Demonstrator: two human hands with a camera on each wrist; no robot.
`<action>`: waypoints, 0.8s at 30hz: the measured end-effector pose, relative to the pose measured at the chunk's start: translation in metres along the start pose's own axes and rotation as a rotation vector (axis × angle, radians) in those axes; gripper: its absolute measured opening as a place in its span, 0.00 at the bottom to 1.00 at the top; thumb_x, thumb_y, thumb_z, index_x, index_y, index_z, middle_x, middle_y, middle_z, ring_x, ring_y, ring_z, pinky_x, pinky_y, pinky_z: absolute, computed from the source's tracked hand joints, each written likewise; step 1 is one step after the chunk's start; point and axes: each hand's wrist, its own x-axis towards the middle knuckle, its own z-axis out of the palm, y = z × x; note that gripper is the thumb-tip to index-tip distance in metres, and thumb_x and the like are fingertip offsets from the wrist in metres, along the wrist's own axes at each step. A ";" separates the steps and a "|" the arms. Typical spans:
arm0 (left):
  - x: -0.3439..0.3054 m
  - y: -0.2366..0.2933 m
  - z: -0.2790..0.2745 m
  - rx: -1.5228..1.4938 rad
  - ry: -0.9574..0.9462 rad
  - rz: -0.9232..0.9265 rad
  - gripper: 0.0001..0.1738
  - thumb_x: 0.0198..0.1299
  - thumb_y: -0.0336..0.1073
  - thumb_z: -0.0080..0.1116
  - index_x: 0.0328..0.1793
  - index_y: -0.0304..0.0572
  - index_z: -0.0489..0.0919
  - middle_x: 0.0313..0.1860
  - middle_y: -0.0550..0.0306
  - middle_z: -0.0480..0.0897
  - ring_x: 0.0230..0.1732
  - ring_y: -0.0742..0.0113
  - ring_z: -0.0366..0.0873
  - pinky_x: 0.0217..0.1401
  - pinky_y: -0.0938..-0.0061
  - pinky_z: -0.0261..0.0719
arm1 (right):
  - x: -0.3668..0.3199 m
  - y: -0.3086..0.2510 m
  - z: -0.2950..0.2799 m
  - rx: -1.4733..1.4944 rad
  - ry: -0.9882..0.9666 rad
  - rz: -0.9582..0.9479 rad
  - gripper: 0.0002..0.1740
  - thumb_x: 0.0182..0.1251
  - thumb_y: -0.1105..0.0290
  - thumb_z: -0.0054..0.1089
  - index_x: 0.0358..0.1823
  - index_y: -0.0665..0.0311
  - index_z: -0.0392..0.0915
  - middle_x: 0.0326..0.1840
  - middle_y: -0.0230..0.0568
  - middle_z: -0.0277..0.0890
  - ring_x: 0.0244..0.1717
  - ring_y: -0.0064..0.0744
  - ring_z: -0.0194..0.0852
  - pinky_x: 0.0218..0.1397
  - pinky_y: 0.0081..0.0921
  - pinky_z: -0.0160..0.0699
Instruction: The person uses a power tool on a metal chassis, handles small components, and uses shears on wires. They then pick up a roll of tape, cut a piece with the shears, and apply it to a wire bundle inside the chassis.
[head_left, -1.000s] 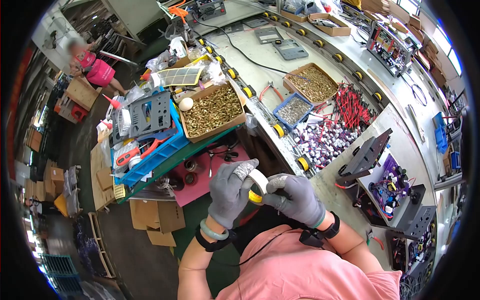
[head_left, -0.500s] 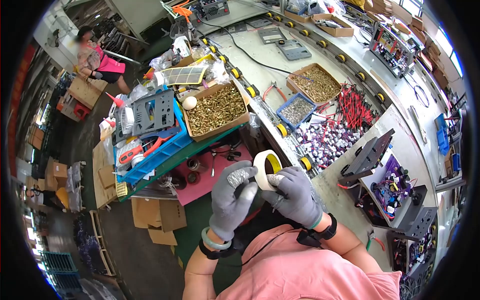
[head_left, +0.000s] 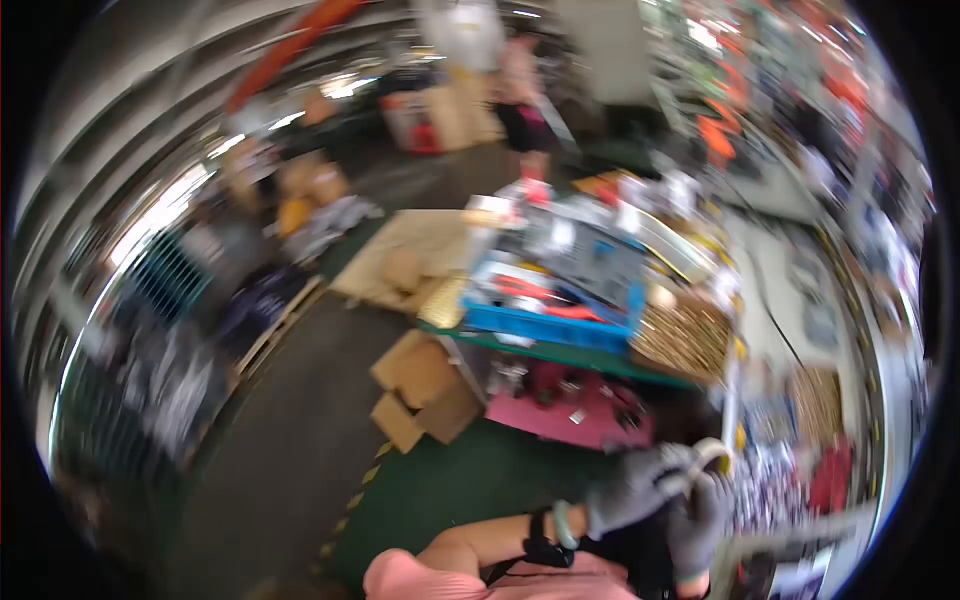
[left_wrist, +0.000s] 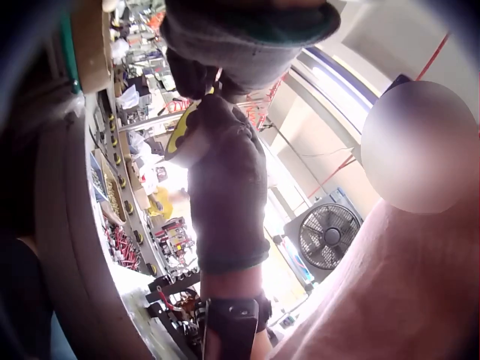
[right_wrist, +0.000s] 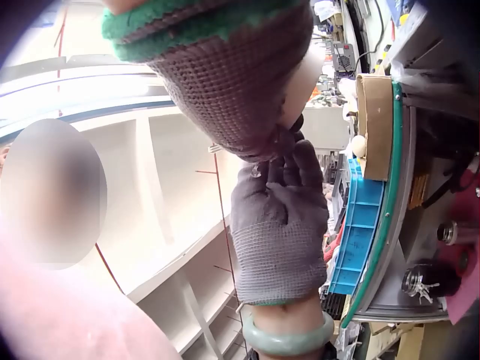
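Note:
A cream roll of masking tape (head_left: 712,455) with a yellow inner core is held up between both gloved hands, blurred in the head view. My right hand (head_left: 700,525) grips the roll from below, fingers curled at its rim. My left hand (head_left: 640,487) is bent in at the roll's near side, its fingertips pinching at the edge. In the left wrist view, the roll's yellow core (left_wrist: 180,133) shows beside the right hand (left_wrist: 229,180). The right wrist view has the left hand (right_wrist: 277,225) meeting the right hand (right_wrist: 225,82), their fingertips partly hidden.
Beyond the hands, a blue crate (head_left: 545,322) of tools and a cardboard tray of brass-coloured parts (head_left: 685,335) stand on a green-edged bench. Below it is a pink shelf surface (head_left: 560,415) with jars. Open cardboard boxes (head_left: 425,385) sit on the floor; another person (head_left: 520,95) stands far back.
The head view has swung left, so hands and bench appear further right and blurred. Both hands still hold the tape roll, and my left fingers have closed in on its edge.

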 end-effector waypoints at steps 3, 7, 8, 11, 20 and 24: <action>-0.008 0.002 -0.003 -0.052 0.074 -0.065 0.13 0.58 0.23 0.67 0.50 0.35 0.82 0.41 0.52 0.87 0.40 0.60 0.87 0.44 0.71 0.84 | 0.006 -0.009 -0.010 -0.123 -0.119 -0.007 0.12 0.66 0.73 0.64 0.49 0.67 0.81 0.43 0.50 0.82 0.46 0.52 0.79 0.54 0.39 0.78; -0.022 -0.007 -0.010 -0.103 0.096 -0.113 0.12 0.60 0.23 0.65 0.51 0.35 0.81 0.43 0.52 0.87 0.44 0.61 0.87 0.48 0.71 0.83 | 0.009 -0.013 0.015 -0.097 0.000 -0.122 0.09 0.56 0.76 0.59 0.39 0.67 0.76 0.33 0.50 0.73 0.39 0.58 0.71 0.46 0.47 0.70; -0.026 -0.006 -0.012 -0.077 0.093 -0.125 0.12 0.61 0.24 0.64 0.51 0.35 0.81 0.45 0.52 0.87 0.46 0.61 0.86 0.51 0.71 0.83 | 0.010 -0.019 0.013 -0.072 -0.038 -0.081 0.07 0.58 0.75 0.58 0.38 0.67 0.75 0.31 0.50 0.71 0.38 0.57 0.69 0.45 0.47 0.68; -0.029 -0.006 -0.008 -0.054 0.100 -0.092 0.14 0.63 0.24 0.62 0.55 0.34 0.80 0.50 0.51 0.85 0.51 0.61 0.85 0.55 0.70 0.82 | 0.009 -0.021 0.011 -0.041 -0.037 -0.056 0.06 0.60 0.75 0.57 0.37 0.68 0.75 0.29 0.50 0.69 0.36 0.57 0.67 0.42 0.47 0.66; -0.019 0.003 -0.004 -0.036 -0.027 -0.134 0.25 0.62 0.23 0.61 0.67 0.32 0.73 0.59 0.46 0.81 0.62 0.55 0.80 0.65 0.68 0.76 | 0.007 -0.009 0.008 -0.057 0.026 -0.051 0.11 0.59 0.73 0.61 0.41 0.70 0.77 0.31 0.49 0.71 0.34 0.53 0.69 0.40 0.43 0.67; -0.016 0.010 -0.012 -0.118 -0.006 -0.194 0.21 0.60 0.23 0.63 0.60 0.34 0.75 0.48 0.50 0.81 0.50 0.56 0.82 0.57 0.70 0.78 | 0.003 -0.014 0.010 -0.081 -0.031 0.030 0.11 0.57 0.74 0.61 0.41 0.70 0.77 0.33 0.50 0.72 0.38 0.54 0.70 0.44 0.43 0.68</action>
